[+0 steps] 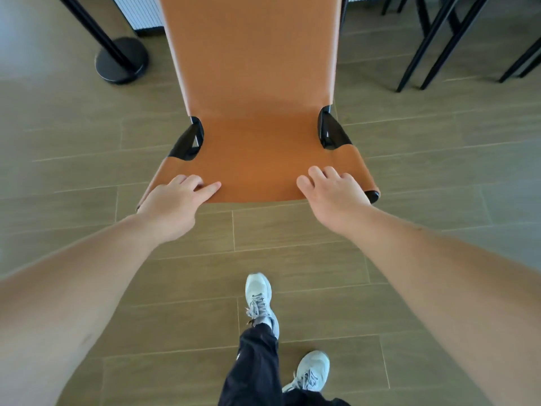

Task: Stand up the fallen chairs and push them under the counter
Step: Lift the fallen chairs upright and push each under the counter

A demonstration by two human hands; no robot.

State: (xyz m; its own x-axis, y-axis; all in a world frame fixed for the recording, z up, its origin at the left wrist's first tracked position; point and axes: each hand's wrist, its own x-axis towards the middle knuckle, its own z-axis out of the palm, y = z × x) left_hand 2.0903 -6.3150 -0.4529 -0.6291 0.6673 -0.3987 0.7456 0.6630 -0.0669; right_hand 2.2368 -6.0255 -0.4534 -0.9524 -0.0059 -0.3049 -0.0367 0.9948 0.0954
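An orange leather chair [254, 83] with a black frame stands upright in front of me on the wood-look floor. Its near edge is closest to me and the rest stretches away toward the white ribbed counter front [137, 13]. My left hand [175, 200] grips the left part of that near edge, fingers curled over the leather. On the right part, my right hand [333, 194] grips the same edge in the same way. The chair's legs are hidden under it.
A black post with a round base [121, 61] stands left of the chair. Black legs of other chairs [439, 39] stand at the upper right. My feet in white shoes [260, 300] are behind the chair.
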